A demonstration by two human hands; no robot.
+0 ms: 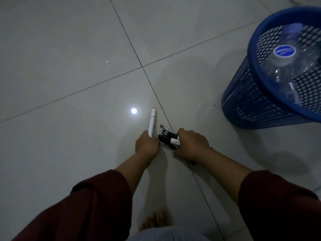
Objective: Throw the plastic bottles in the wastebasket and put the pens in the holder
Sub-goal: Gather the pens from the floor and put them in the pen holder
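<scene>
My left hand [147, 144] grips a white marker with an orange tip [152, 121], which points away from me over the floor. My right hand [192, 143] is closed around a bundle of black and white pens [169, 137], whose ends stick out toward the left hand. The two hands are close together near the floor. A blue mesh wastebasket [250, 101] stands at the right, with several clear plastic bottles [284, 61] inside it. No pen holder is in view.
Glossy grey floor tiles with dark grout lines fill the view. A bright light reflection [134, 110] lies left of the marker. A small white scrap [107, 62] lies farther off. My bare foot [156, 221] is at the bottom.
</scene>
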